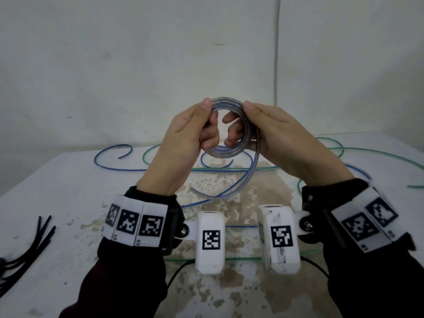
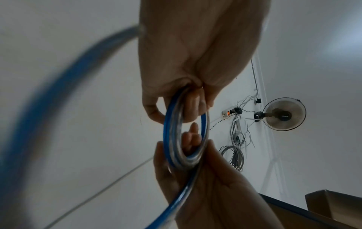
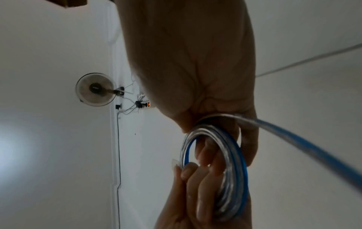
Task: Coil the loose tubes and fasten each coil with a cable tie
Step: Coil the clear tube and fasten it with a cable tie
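Note:
I hold a small coil (image 1: 226, 103) of clear tube with a blue stripe upright above the table. My left hand (image 1: 199, 125) grips its left side, thumb on top and fingers curled through the ring. On the right side my right hand (image 1: 257, 125) pinches it the same way. The coil's loose tail (image 1: 250, 171) curves down from the right hand to the table. In the left wrist view the coil (image 2: 168, 131) sits between the left hand (image 2: 176, 106) and the right hand (image 2: 215, 193). In the right wrist view the right hand (image 3: 215, 133) holds the coil (image 3: 238, 162).
Several black cable ties (image 1: 29, 244) lie at the table's left edge. A loose blue tube (image 1: 107, 149) and a loose green tube (image 1: 371, 152) sprawl across the far side of the white, worn table (image 1: 68, 191). A white wall stands close behind.

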{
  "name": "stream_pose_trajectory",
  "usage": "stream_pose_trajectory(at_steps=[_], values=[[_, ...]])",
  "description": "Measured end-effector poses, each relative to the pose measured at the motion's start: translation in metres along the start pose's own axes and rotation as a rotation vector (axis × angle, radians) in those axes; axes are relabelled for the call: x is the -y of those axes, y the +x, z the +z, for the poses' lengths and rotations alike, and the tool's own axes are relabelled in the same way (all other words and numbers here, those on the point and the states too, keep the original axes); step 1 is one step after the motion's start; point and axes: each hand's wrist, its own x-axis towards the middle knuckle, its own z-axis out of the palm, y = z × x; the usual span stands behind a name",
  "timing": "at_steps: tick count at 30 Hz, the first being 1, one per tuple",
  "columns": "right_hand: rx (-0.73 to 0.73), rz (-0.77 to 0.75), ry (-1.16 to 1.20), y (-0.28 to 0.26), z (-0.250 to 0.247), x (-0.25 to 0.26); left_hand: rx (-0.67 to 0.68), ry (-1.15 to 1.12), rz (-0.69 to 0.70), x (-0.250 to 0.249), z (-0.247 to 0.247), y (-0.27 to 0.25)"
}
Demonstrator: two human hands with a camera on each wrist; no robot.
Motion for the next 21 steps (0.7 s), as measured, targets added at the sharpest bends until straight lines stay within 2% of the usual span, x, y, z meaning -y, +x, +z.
stream_pose_trajectory(at_steps=[3, 7, 10, 14, 17, 21], values=[[0.013, -0.005, 0.007, -0.001, -0.003, 0.001, 0.038, -0.035, -0.057, -0.001, 0.003, 0.0], [0.026, -0.004, -0.169, -0.002, 0.001, 0.001, 0.175, 0.043, -0.21, -0.006, -0.004, -0.002], [0.04, 0.012, -0.257, -0.003, 0.004, 0.003, 0.216, 0.119, -0.208, -0.006, -0.012, -0.004], [0.063, 0.039, -0.214, -0.004, 0.001, 0.007, 0.253, 0.128, -0.184, -0.004, -0.015, -0.004], [0.061, 0.032, -0.173, -0.006, -0.003, 0.007, 0.199, 0.096, -0.117, -0.004, -0.01, -0.003], [0.022, 0.017, -0.046, -0.005, -0.012, 0.007, 0.018, -0.137, -0.059, -0.005, -0.002, 0.001]])
